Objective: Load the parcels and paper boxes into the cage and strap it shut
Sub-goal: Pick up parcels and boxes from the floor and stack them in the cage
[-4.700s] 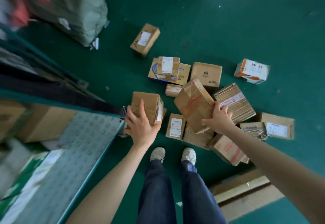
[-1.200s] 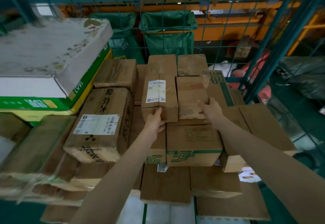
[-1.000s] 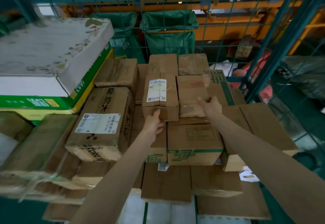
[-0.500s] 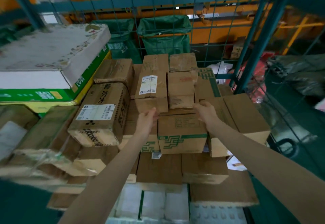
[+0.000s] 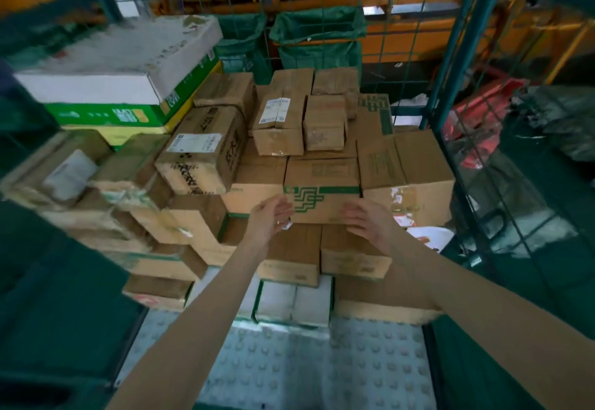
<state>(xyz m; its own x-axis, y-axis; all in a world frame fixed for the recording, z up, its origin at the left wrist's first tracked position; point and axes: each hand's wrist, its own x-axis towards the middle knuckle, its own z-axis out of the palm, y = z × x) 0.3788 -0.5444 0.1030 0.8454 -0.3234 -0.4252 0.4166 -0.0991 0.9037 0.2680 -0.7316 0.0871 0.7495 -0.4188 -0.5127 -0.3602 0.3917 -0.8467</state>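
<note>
Studded floor plate (image 5: 322, 371) and teal mesh: inside the cage (image 5: 450, 55), cartons piled to the back.

On the head view I count two hands, both empty. The left hand (image 5: 270, 216) and right hand (image 5: 367, 219) hover with fingers loosely spread, just before the green-printed box (image 5: 322, 194); whether any fingertip touches it I cannot tell. Two small parcels sit side by side on top of the stack, the labelled parcel (image 5: 278, 126) left of the plain parcel (image 5: 325, 126). One white-and-green paper box (image 5: 122, 65) tops the left pile. Two green sacks (image 5: 318, 42) hang beyond the mesh, an orange wall behind. Cartons at the left edge are blurred, so I cannot count them all.
</note>
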